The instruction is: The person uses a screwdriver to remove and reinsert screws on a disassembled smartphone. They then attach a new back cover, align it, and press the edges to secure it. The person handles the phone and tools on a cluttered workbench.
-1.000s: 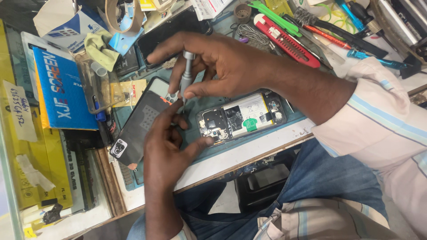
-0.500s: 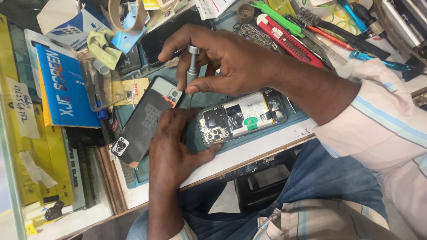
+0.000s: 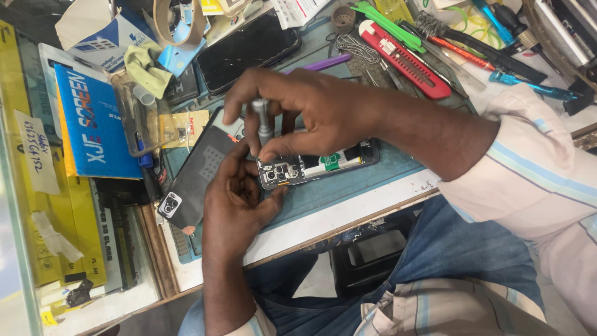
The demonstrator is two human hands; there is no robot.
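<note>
From the head view, the right hand (image 3: 323, 112) is reaching across from the right, wrist bent, its fingers pinched around a small silver screwdriver (image 3: 263, 124) that is standing nearly upright. The left hand (image 3: 239, 193) is coming up from below, fingers curled, its fingertips (image 3: 245, 152) touching the screwdriver's lower end and the end of the opened phone (image 3: 317, 165); it is steadying rather than gripping anything whole.

The phone is lying back-off on the teal work mat (image 3: 373, 180), near the table's front edge, showing its camera modules, a green patch and dark boards. Its dark back cover (image 3: 196, 177) is lying just beside it on the left, partly under the left hand. A black smartphone (image 3: 252, 50) is sitting further back, and a red utility knife (image 3: 404, 59) is lying well apart towards the right.

Compared with half a second ago, the screwdriver is sitting lower and closer to the phone's camera end, and the left hand is pressing in tighter beneath the right
</note>
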